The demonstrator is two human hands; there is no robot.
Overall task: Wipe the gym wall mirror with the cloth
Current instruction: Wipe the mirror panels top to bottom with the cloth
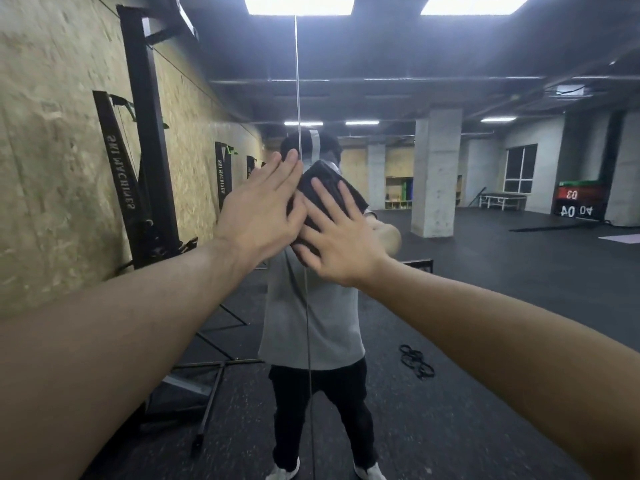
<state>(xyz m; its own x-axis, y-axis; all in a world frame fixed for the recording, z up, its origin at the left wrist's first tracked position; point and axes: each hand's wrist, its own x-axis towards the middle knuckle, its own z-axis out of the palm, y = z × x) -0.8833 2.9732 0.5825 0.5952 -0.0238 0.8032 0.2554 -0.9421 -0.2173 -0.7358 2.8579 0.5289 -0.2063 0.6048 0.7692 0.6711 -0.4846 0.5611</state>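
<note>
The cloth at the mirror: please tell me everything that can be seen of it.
The cloth is dark, black or charcoal, and looks like soft fabric, bunched or folded into a thick pad. It is pressed flat against the mirror, about at head height, on or close to the vertical seam between two mirror panels. The right hand lies spread over its lower right part, and the left hand covers its left edge. Only its upper part and right corner show; the rest is hidden under the hands.

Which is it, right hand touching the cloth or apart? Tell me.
Touching. The head view shows the right hand spread flat on the dark cloth, pressing it against the mirror.
</note>
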